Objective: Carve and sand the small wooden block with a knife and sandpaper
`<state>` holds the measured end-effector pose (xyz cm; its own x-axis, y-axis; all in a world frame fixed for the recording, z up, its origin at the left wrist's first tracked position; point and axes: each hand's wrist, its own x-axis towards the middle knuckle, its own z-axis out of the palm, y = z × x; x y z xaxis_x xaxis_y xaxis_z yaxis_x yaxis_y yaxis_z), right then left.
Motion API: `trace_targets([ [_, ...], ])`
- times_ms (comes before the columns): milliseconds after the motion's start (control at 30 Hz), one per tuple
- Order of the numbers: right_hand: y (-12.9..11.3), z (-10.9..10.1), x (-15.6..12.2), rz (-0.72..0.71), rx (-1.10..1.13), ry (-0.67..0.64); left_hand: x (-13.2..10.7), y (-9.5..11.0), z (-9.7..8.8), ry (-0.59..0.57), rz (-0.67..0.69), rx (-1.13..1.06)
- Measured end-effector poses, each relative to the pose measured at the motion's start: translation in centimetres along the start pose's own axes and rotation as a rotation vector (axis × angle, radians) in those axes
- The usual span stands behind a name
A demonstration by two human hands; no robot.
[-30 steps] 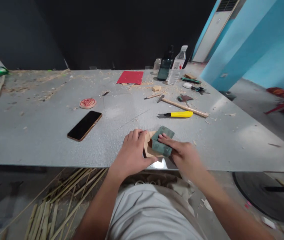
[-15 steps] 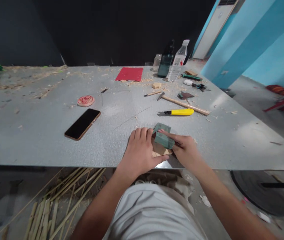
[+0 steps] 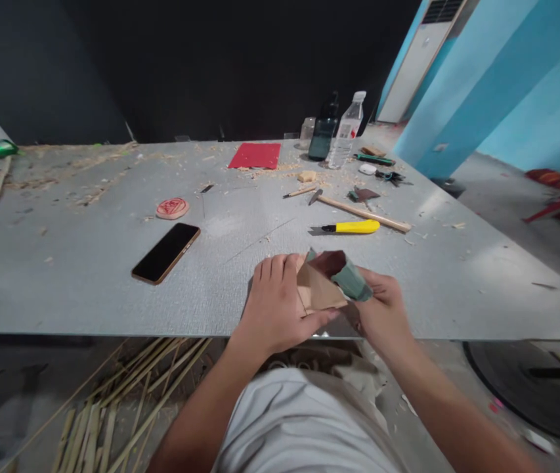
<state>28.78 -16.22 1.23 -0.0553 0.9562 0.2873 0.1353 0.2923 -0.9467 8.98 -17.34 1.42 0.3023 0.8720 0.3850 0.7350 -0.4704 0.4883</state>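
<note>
At the near edge of the grey table (image 3: 63, 276), the person's left hand (image 3: 277, 303) clasps a small flat wooden piece (image 3: 315, 292), with the fingers curled over its far side and the thumb tucked under the near edge. The piece is tilted up off the tabletop, right by the table's front rim. The right hand (image 3: 383, 310) grips a folded sheet of green sandpaper (image 3: 351, 280), whose brown back shows at the fold; the sheet is pressed against the right edge of the wood.

Just beyond the hands lies a yellow utility knife (image 3: 353, 227), and behind it a hammer (image 3: 364, 212) with a long wooden handle. A dark smartphone (image 3: 166, 253) lies face up to the left, near a round red carved disc (image 3: 172, 208). Farther back lies a red sheet (image 3: 256, 156), with a dark glass bottle (image 3: 323, 135) and a clear plastic water bottle (image 3: 346, 131) standing side by side to its right. Wood shavings are scattered over the far part of the table. Under the table, on the floor to the left, lies a bundle of bamboo strips (image 3: 127, 401).
</note>
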Motion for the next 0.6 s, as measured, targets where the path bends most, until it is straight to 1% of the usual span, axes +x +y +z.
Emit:
trace_targets([
  [67,-0.3,0.9,0.8,-0.057,0.018,0.1,-0.2,-0.3,-0.3,0.052,0.044,-0.113],
  [133,-0.8,1.8,1.0,-0.145,0.027,0.126,-0.4,-0.6,-0.6,0.105,0.064,-0.217],
  [200,-1.5,2.4,0.2,-0.236,0.025,0.083,-0.7,-1.0,-0.9,0.148,0.053,-0.294],
  [267,-2.3,2.5,-1.3,-0.304,-0.01,0.018,-1.0,-1.3,-1.1,0.165,0.039,-0.327],
  [333,-3.0,2.1,-2.8,-0.363,-0.064,-0.042,-1.2,-1.5,-1.2,0.148,0.037,-0.339],
  [400,-3.2,1.5,-3.7,-0.417,-0.111,-0.082,-1.2,-1.5,-1.2,0.123,0.049,-0.358],
  [433,-3.2,1.2,-3.6,-0.436,-0.127,-0.105,-1.2,-1.5,-1.2,0.117,0.058,-0.367],
  [500,-2.6,0.9,-2.8,-0.468,-0.123,-0.122,-1.0,-1.4,-1.1,0.116,0.099,-0.375],
  [600,-1.6,1.3,-0.7,-0.485,-0.094,-0.062,-0.7,-1.3,-0.9,0.142,0.16,-0.34],
])
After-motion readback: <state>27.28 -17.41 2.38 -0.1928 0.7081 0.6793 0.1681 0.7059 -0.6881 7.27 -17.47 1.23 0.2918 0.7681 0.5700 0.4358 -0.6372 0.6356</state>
